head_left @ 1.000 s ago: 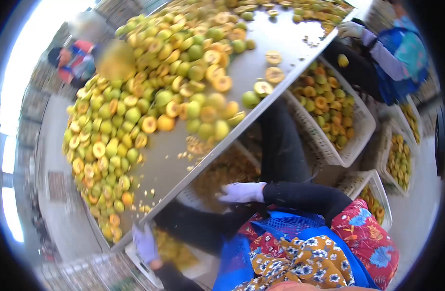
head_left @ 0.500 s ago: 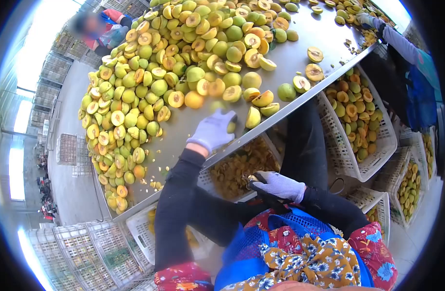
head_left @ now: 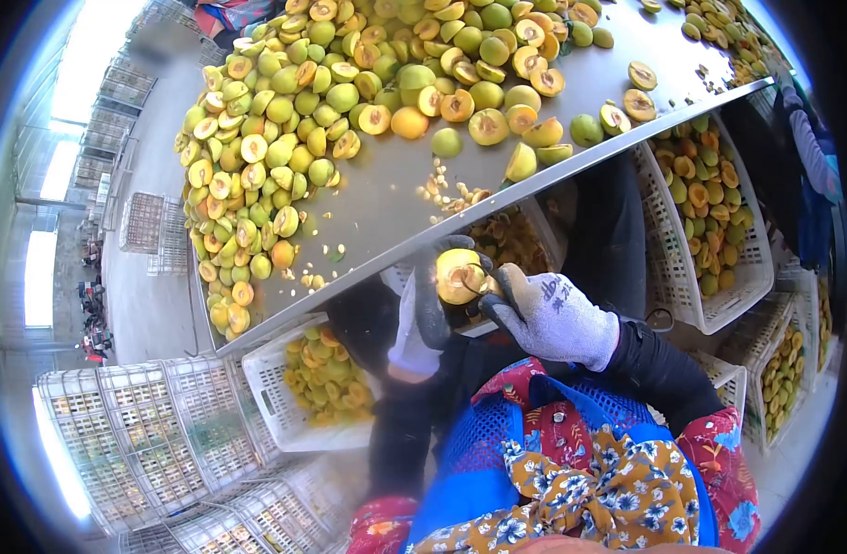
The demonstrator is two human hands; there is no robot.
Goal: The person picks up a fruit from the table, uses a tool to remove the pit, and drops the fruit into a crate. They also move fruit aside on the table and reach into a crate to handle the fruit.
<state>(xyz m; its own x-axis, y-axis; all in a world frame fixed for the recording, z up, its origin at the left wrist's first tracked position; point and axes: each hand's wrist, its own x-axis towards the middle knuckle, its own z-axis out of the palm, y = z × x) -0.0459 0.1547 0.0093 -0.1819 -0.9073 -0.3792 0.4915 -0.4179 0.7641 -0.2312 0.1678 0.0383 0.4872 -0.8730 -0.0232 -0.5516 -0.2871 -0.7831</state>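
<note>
My left hand (head_left: 418,319), in a pale glove with dark fingers, holds a halved yellow-green fruit (head_left: 460,276), its cut face up and its centre showing. Close against the fruit's right side, my right hand (head_left: 545,314) is closed in a similar glove with writing on its back. A thin dark curved tool, partly hidden by the fingers, reaches from it to the cut face. Both hands are just off the near edge of the metal table (head_left: 377,208), which bears a large heap of halved fruit (head_left: 266,138) and small loose pits (head_left: 437,185).
Below the table edge stands a white crate of fruit (head_left: 266,406) at the left and another crate (head_left: 691,314) at the right. Stacked crates (head_left: 119,434) fill the lower left. A co-worker's gloved arm (head_left: 811,148) is at the upper right; part of another person shows at the top left.
My left hand has come back from the table and now holds a fruit half. My right hand has risen to meet it with the tool. The view has shifted.
</note>
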